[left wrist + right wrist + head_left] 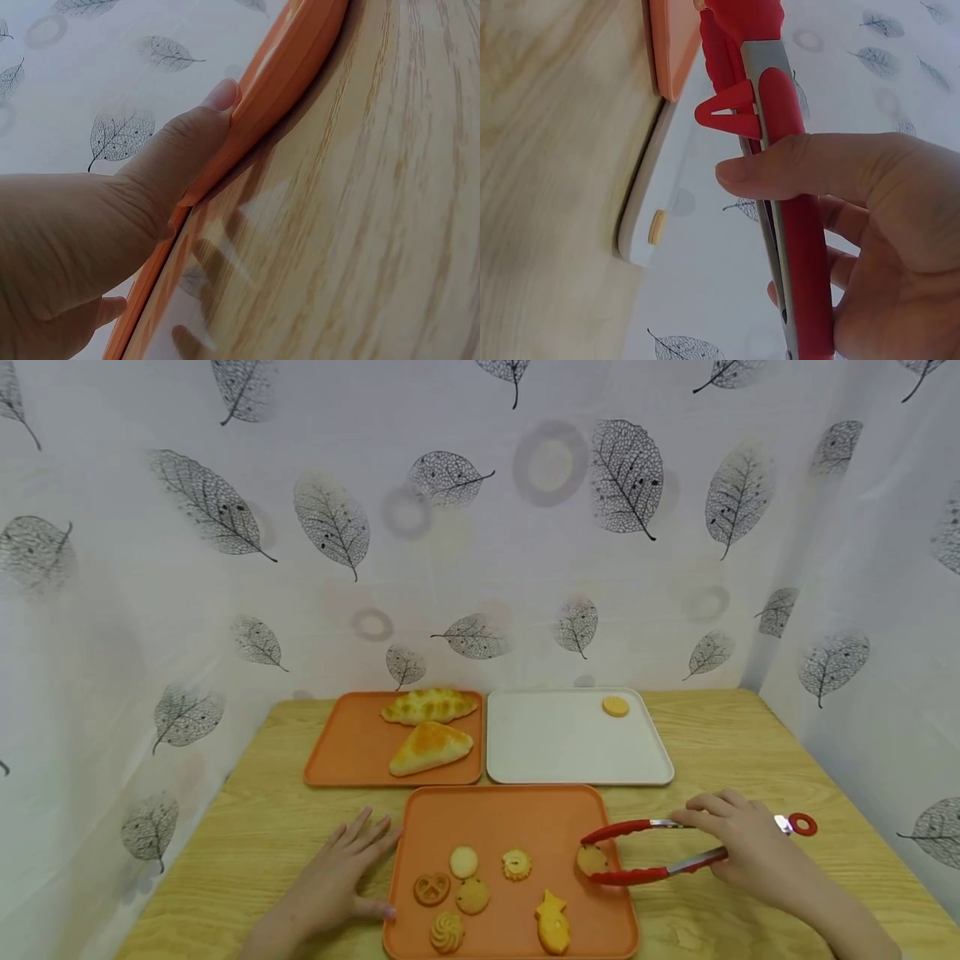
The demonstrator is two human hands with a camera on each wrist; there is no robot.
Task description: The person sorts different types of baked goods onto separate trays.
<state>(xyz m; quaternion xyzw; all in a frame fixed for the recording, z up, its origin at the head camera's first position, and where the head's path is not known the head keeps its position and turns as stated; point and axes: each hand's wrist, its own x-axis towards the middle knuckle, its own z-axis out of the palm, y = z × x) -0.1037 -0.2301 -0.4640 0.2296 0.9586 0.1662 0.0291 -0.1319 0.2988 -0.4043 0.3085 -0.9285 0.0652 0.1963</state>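
Note:
In the head view my right hand (742,843) holds a pair of red and silver tongs (630,877) over the right edge of the front orange tray (517,810). The tips of the tongs stand on either side of a round speckled cookie (592,859); whether they squeeze it I cannot tell. The right wrist view shows my thumb lying along the red handle of the tongs (802,262), with fingers curled behind. My left hand (333,881) has its fingers spread at the tray's left edge. In the left wrist view its thumb touches the orange rim (277,90).
On the front tray lie several other cookies, among them a pretzel-shaped one (432,888) and a yellow pineapple-shaped one (552,925). Behind, an orange tray (345,743) carries two breads (431,748). A white tray (570,743) beside it bears one oval cookie (616,706).

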